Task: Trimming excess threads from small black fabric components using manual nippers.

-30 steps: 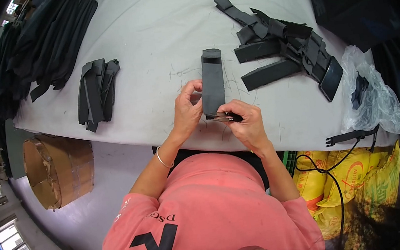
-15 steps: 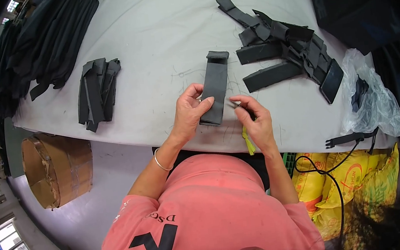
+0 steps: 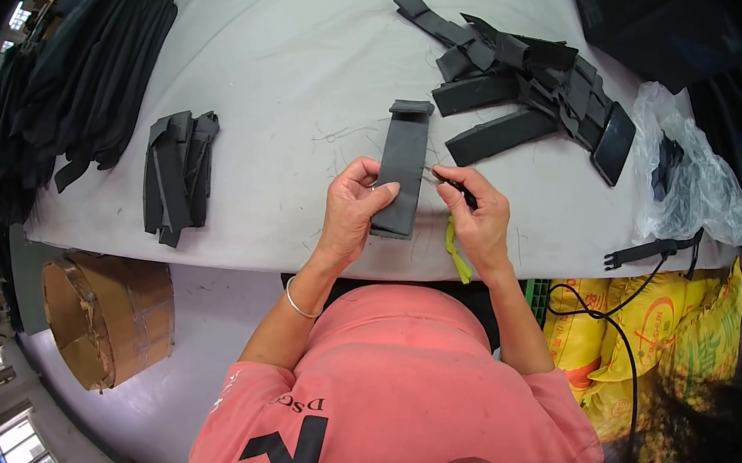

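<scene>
My left hand [image 3: 358,210] grips a dark grey fabric strip [image 3: 404,150] by its near part, thumb on top and fingers beneath. The strip's far end is folded over. My right hand [image 3: 479,219], close beside the strip's right edge, is closed round small thread snips [image 3: 470,196] with a black handle. Their narrow metal tips point at the strip's edge; the rest is hidden in the palm. A yellow-green ribbon [image 3: 456,254] hangs below that hand. Loose dark threads [image 3: 333,135] lie scattered on the pale cloth-covered table [image 3: 279,68].
Right of the strip lies a tangled heap of similar strips [image 3: 546,83] with a phone [image 3: 615,144] against it. A smaller bundle [image 3: 182,175] lies left. Dark garments [image 3: 98,89] are stacked far left. A plastic bag [image 3: 695,185] and buckle strap [image 3: 653,252] sit at the right edge. A cardboard box [image 3: 111,316] stands below.
My right hand has turned slightly, showing more of the snips' black handle, their tips nearer the strip's edge. The strip has tilted a little to the right. My left hand keeps its hold.
</scene>
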The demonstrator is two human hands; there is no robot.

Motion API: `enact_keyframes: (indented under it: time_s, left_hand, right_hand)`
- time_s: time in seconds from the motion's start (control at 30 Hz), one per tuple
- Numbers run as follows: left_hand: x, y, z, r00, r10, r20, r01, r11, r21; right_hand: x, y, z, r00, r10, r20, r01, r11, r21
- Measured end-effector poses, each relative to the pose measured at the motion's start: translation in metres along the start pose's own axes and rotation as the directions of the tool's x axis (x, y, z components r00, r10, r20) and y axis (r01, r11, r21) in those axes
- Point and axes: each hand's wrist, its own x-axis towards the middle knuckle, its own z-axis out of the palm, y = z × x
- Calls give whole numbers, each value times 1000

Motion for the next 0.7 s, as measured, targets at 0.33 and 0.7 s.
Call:
enact_keyframes:
  time_s: [0.33,0.7]
  left_hand:
    - [-2,2,-4,998,-59,35,59,998,2]
    - [-1,-14,-3,992,117,53,-126,965,229]
  right_hand:
    - [2,-1,-5,954,-295,62,291,847,-444]
    - [4,-9,10,997,-68,42,73,988,-132]
